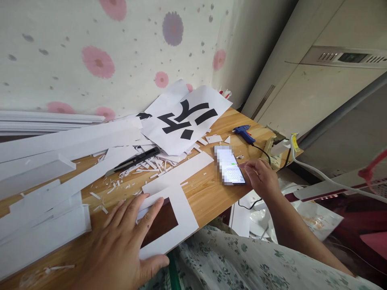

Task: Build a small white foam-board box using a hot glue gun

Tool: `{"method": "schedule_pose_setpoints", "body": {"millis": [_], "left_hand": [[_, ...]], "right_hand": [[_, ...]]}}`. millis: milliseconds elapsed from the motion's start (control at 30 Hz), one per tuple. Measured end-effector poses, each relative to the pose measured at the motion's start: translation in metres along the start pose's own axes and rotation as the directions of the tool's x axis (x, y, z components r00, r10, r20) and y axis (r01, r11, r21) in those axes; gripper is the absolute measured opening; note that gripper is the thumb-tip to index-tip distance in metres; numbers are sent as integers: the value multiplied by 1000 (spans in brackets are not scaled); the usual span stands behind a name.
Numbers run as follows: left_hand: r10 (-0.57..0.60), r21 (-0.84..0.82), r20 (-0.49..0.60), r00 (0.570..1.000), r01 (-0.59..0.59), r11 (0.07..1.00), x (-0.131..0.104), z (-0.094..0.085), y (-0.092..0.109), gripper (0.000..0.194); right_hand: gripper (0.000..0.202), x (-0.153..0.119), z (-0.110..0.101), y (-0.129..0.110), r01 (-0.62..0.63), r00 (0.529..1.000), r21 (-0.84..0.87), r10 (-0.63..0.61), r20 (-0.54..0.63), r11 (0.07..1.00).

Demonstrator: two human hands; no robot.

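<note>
At the near edge of the table (pixel 208 203), the left hand (pixel 125 233) is spread, palm down, thumb and fingers apart, over the left side of a white card frame (pixel 186 209); it grips nothing. The frame lies flat along that edge, with a rectangular opening in it. A patterned cloth (pixel 242 253) drapes below the edge.

Farther right along the same edge, the right hand (pixel 262 177) has its fingers curled in, thumb near the forefinger, just beside the phone (pixel 234 167); whether something small is between the fingertips cannot be told. The phone lies face up, screen lit.

Beyond the frame lies a white strip (pixel 181 171). White boards (pixel 45 225) overlap across the table's left part. Toward the middle, a black cutter knife (pixel 136 159) lies beside thin white scraps (pixel 157 164). Near the table's far right corner sits a blue glue gun (pixel 244 133), its cord trailing over the right edge. A white sheet (pixel 154 133) with a bold black character lies toward the far edge, before a flower-patterned wall (pixel 133 52).
</note>
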State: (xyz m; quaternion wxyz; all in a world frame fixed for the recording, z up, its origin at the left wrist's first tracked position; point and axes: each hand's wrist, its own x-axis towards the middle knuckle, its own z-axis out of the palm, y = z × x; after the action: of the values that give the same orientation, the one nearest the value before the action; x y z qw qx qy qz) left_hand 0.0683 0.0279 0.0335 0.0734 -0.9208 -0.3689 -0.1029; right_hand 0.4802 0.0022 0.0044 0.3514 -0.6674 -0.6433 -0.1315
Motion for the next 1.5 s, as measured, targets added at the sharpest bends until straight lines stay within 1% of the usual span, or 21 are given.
{"method": "schedule_pose_setpoints", "body": {"millis": [100,167,333,500,567,700,800,867,1000,1033,1200,1367,1500], "left_hand": [[-13,-8,9,1000,13,1000,0,0,0,96],[-17,-15,3,1000,17,1000,0,0,1,97],[-21,-18,17,1000,21,1000,0,2,1,98],[-21,-17,14,1000,21,1000,1,1,1,99],[-13,-18,12,1000,13,1000,0,0,1,97],[-13,-21,13,1000,13,1000,1,-1,1,97],[-17,-22,12,1000,17,1000,1,-1,1,97],[-10,-23,12,1000,11,1000,1,0,1,95],[-17,-20,8,1000,17,1000,0,1,1,96],[-16,-20,7,1000,16,1000,0,2,0,96],[-23,-15,26,999,23,1000,0,1,0,95],[-12,-21,9,1000,12,1000,-1,1,1,98],[-17,-10,-1,1000,17,1000,-2,2,1,100]], "right_hand": [[15,-2,-3,-4,36,999,124,-39,19,992],[15,-3,-2,-6,47,998,164,-54,35,985],[15,-6,3,-4,68,994,159,-80,76,985],[15,-3,3,-5,68,995,99,-75,61,993],[16,-2,3,-9,72,994,119,-81,69,990],[14,1,5,-20,145,975,215,-176,133,966],[12,2,7,-24,168,961,229,-211,177,959],[13,1,6,-22,155,968,227,-194,162,961],[17,-2,0,-13,114,992,189,-122,31,975],[19,-3,-2,-11,105,994,175,-109,14,979],[20,-7,-2,-5,89,994,131,-95,47,987],[13,-6,1,-6,94,992,187,-108,69,978],[13,-4,2,-9,118,987,191,-136,83,974]]}}
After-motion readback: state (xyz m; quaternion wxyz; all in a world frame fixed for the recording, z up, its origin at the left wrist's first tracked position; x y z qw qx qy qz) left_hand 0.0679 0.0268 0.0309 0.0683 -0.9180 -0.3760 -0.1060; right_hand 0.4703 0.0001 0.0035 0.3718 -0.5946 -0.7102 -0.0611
